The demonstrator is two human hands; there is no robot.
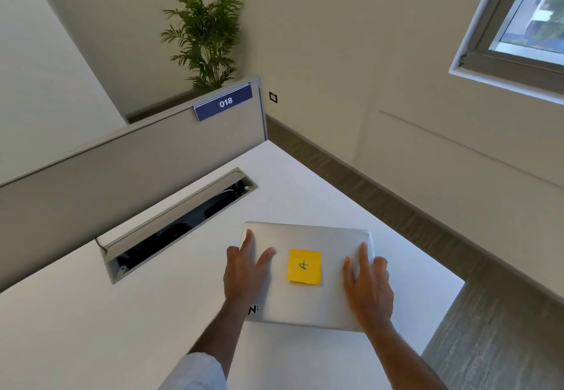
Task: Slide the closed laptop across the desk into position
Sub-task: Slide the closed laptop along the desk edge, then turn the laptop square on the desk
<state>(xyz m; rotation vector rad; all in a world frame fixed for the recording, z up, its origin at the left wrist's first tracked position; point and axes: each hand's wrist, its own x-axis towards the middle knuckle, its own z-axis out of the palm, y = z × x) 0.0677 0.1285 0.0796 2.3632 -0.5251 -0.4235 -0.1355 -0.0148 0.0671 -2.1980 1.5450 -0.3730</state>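
Hands (pixel 244 276) (pixel 369 289) flat on closed laptop (pixel 308 301) — divider sign (pixel 224 103) reads 018.

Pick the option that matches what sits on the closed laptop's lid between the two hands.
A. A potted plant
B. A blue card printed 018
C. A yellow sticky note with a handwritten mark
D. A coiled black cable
C: a yellow sticky note with a dark handwritten mark lies on the silver laptop lid, between the left hand and the right hand, both resting flat on the lid.
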